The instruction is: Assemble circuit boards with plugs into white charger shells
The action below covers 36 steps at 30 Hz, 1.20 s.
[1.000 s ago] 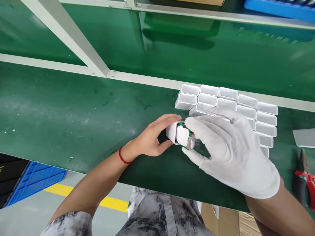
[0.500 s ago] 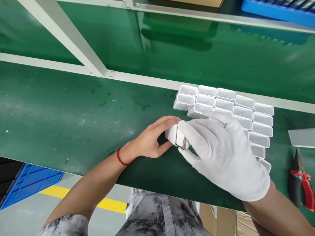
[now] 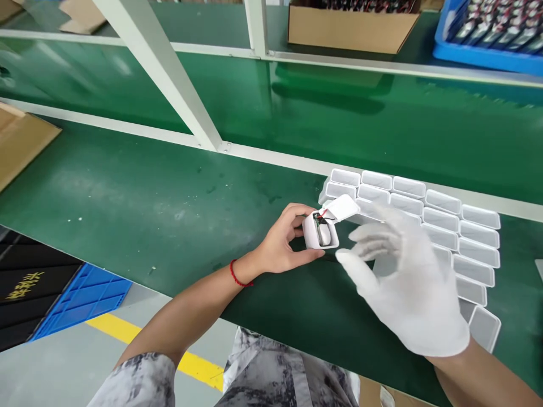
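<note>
My bare left hand [image 3: 283,243] grips a small white plastic housing [image 3: 321,230] on the green bench; its open end shows a metal part and red wiring, and a white flap sticks up from it. My right hand [image 3: 403,282], in a white glove, hovers just right of the housing with fingers spread and blurred, holding nothing. Behind both hands lies a packed block of empty white housings [image 3: 441,226], open ends up.
A white frame post [image 3: 169,73] slants down to the bench rail. On the shelf behind stand a cardboard box [image 3: 352,25] and a blue tray [image 3: 487,34] of parts. Cardboard [image 3: 21,141] lies at far left. A blue crate [image 3: 80,299] sits on the floor.
My gloved right hand has let go of the housing and pulled back to the right, fingers spreading. The housing now shows its open end. The view has tilted up.
</note>
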### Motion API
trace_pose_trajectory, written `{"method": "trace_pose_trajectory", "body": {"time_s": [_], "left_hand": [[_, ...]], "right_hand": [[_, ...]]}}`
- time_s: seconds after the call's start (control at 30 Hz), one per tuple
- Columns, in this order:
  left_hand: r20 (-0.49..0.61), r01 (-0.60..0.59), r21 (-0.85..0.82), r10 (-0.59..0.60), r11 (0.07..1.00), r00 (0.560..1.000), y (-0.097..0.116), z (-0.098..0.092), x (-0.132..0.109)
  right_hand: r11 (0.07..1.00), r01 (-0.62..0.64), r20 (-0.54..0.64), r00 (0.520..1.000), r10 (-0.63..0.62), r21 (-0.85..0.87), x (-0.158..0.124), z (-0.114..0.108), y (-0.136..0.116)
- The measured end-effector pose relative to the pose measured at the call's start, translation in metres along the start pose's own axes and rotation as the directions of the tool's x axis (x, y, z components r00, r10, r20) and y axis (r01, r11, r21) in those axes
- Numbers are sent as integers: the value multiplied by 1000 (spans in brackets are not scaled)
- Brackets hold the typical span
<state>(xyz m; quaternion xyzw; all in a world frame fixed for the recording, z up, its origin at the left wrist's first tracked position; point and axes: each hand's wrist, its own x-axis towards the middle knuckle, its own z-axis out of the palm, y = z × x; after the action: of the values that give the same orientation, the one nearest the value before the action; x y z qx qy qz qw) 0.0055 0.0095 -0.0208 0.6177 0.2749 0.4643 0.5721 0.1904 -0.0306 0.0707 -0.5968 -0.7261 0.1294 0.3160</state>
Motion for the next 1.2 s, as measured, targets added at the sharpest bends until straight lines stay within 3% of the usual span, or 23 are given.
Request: {"method": "trace_pose_trajectory", "body": {"time_s": [0.07, 0.1, 0.2, 0.27, 0.33, 0.43, 0.57, 0.7, 0.87, 1.07, 1.2], "left_hand": [[-38, -56, 10, 57, 998, 998, -2, 3, -1], [-57, -90, 21, 91, 996, 994, -3, 5, -1], [-92, -181, 124, 193, 976, 977, -4, 6, -3], [-42, -212, 223, 227, 951, 973, -2, 3, -3], [55, -241, 250, 234, 938, 971, 3, -2, -2], [160, -192, 96, 175, 977, 972, 13, -11, 2], [153, 80, -79, -67, 994, 986, 22, -16, 5], [127, 195, -207, -171, 959, 977, 26, -12, 5], [45, 240, -195, -235, 951, 971, 33, -7, 3], [27, 228, -201, -228, 953, 973, 34, -4, 3], [-19, 84, -21, -84, 996, 996, 30, -4, 2]], "right_hand": [[997, -75, -12, 997, 75, 33, 3, 3, 1], [995, -98, 42, 994, 97, 18, 4, 4, 1], [996, -82, 343, 937, 62, 45, 8, 11, 0], [990, -56, 438, 899, -6, 127, 9, 16, -1], [988, -71, 449, 894, 2, 136, 10, 19, -1], [987, -125, 456, 888, 66, 100, 13, 15, -1], [971, -184, 488, 869, 86, 156, 17, 8, -1], [907, -288, 499, 860, 103, 308, 18, 10, -1], [886, -330, 602, 795, 75, 326, 19, 12, 1], [843, -349, 549, 832, 78, 409, 20, 14, 2], [797, -394, 550, 830, 94, 458, 19, 18, 2]]}}
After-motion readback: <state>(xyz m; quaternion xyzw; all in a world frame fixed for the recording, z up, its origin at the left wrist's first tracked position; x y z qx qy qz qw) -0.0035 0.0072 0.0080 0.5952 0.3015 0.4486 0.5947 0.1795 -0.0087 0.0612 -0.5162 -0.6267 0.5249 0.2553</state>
